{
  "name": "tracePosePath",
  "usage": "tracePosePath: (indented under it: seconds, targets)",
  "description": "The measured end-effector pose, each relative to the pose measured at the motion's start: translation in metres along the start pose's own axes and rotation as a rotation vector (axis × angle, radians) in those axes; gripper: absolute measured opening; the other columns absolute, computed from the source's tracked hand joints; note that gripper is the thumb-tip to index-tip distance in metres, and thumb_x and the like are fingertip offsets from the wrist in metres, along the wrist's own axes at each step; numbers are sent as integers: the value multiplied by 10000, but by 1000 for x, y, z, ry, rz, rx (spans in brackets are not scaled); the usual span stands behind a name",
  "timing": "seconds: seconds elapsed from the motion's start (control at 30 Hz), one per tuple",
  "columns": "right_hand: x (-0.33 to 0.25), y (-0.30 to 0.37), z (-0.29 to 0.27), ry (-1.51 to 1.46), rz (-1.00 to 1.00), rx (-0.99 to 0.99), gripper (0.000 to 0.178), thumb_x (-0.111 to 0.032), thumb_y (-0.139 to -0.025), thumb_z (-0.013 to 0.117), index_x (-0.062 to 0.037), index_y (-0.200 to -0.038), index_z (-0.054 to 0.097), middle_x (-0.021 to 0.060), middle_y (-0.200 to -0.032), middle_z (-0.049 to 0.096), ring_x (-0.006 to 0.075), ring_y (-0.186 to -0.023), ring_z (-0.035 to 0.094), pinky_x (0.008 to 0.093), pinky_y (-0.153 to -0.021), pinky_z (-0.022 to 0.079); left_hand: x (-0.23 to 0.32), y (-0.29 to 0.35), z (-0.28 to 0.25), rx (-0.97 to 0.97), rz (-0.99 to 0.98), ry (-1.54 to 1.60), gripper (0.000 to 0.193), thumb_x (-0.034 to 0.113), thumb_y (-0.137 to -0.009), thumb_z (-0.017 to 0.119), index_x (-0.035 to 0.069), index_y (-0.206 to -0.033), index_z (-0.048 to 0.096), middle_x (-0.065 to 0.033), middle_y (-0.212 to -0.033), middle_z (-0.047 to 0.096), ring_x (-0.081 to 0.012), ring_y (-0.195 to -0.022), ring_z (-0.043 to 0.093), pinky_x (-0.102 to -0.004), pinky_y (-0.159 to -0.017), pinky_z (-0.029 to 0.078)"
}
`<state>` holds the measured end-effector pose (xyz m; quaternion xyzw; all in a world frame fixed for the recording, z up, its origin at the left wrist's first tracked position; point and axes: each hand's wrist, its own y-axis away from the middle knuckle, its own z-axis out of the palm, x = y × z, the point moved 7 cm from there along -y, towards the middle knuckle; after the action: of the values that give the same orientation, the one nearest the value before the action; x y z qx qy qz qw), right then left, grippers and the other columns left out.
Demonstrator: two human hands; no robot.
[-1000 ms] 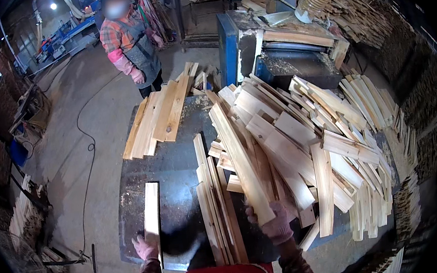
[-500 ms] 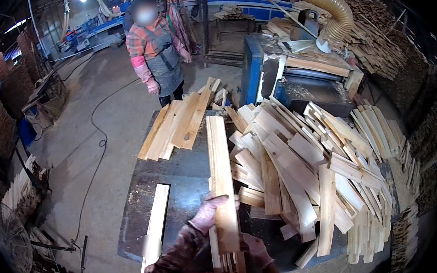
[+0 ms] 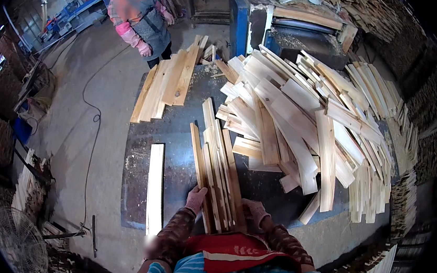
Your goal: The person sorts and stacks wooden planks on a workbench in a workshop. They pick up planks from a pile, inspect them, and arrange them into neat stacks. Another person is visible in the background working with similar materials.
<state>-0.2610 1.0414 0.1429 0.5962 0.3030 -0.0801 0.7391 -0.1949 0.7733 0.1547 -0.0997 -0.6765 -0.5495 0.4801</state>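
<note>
Pale wood in a tight row at near centre: long narrow boards (image 3: 224,183), side by side on the dark table (image 3: 177,140), mostly on edge, with far ends staggered. Left hand (image 3: 196,199) in a pinkish glove, against the left face of the outermost board; right hand (image 3: 255,210), gloved alike, low beside the right flank of the row. Hands apart, with the whole row between; cannot tell whether clamped on the wood or merely resting, with fingers mostly out of sight.

Just changed: half a second ago, a broad board raised over the row between both hands; now nothing lifted, both hands down at the flanks. Judging by that, one more board in the row, for a fuller bundle.

To the left, well apart from the row, a single board (image 3: 155,187) flat on the table, in the same near-left spot. Beyond, at far left, a fan of flat boards (image 3: 166,86); to the right, a large loose heap (image 3: 278,99). Past the far edge, a blue machine (image 3: 239,24) and a co-worker (image 3: 147,25).

Of writing: small pale marks on the red apron (image 3: 234,243), perhaps lettering, too small to read. Elsewhere, no legible brand or label.
</note>
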Motion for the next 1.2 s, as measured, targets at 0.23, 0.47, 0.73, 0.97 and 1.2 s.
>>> tracePosePath:
  seconds: [0.23,0.47,0.73,0.97,1.2]
  targets:
    - [7,-4,46,275,-187,-8,371,-333,-887,721,-12,-1072,724,85,-959,729,144,-868,671,316,-778,550,12,8,-20,156,-121,120,445,416,-1021,517,61,-1266,625,-91,-1125,683,-226,-981,674,-410,-822,570]
    - [-37,41,54,554,-304,-165,427,-348,-901,697,-46,-1204,687,153,-1145,710,269,-1082,673,357,-910,531,-49,-65,-5,-79,-339,173,624,570,-980,467,83,-1351,586,-121,-1241,650,-256,-1057,667,-412,-917,540]
    - [-223,109,19,1226,-1211,607,542,-328,-865,664,-64,-1328,567,183,-1288,595,377,-1251,536,521,-1083,399,-49,-145,-65,-47,-99,-437,338,348,-937,564,72,-877,750,-102,-761,703,-239,-678,694,-389,-586,552]
    - [-260,74,-5,1550,-1203,780,607,-299,-861,618,2,-1374,497,238,-1397,509,386,-1297,497,517,-1137,348,43,-108,-56,337,207,-123,193,238,-884,655,61,-861,727,-39,-733,666,-168,-642,620,-360,-577,482]
    - [-326,151,67,1318,-1381,798,555,-228,-887,608,63,-1346,495,229,-1273,593,374,-1113,631,455,-943,522,220,-38,144,-466,244,221,649,506,-981,608,41,-1423,505,-98,-1184,680,-204,-1069,664,-382,-962,536]
